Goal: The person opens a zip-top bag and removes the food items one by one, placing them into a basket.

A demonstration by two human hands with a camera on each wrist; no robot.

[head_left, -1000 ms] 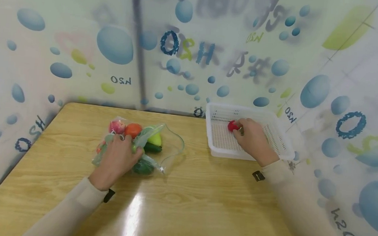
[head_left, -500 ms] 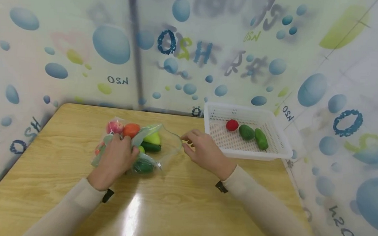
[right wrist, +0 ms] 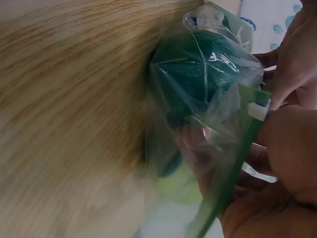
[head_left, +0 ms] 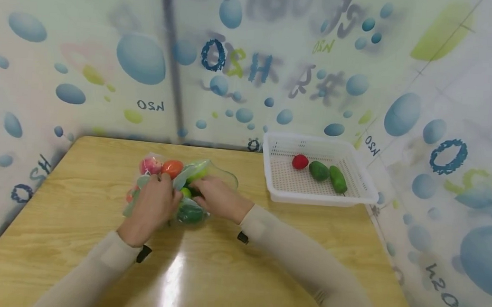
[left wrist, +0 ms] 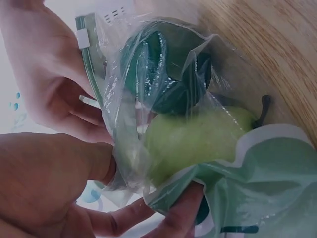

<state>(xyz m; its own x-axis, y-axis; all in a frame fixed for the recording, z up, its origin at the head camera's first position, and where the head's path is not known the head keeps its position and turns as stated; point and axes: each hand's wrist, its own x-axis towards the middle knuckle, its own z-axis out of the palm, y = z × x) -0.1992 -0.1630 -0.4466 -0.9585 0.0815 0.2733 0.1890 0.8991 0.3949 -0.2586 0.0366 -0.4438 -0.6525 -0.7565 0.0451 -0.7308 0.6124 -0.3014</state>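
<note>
A clear slider zip bag (left wrist: pixel 223 79) of produce lies at the table's left. My left hand (head_left: pixel 153 204) pinches its edge, thumb above and fingers below. My right hand (head_left: pixel 221 199) has its fingers inside the bag's mouth, by the green zip strip (right wrist: pixel 247 144). Its fingertips are partly hidden, so a grip cannot be told. Through the plastic show a green pear (left wrist: pixel 198 139) and a large dark green item (right wrist: pixel 198 74). A red-orange tomato-like item (head_left: pixel 172 168) and a pinkish fruit (head_left: pixel 151 165) sit toward the back.
A white perforated basket (head_left: pixel 324 200) stands at the back right of the wooden table (head_left: pixel 220 275). In it lie a round red item (head_left: pixel 300 162), a dark green oval item (head_left: pixel 319 171) and a green pepper (head_left: pixel 338 180). A patterned curtain wall (head_left: pixel 241 91) rises behind.
My right hand has let go of the red item in the basket, moved left and entered the bag's mouth. My left hand has kept its hold on the bag.
</note>
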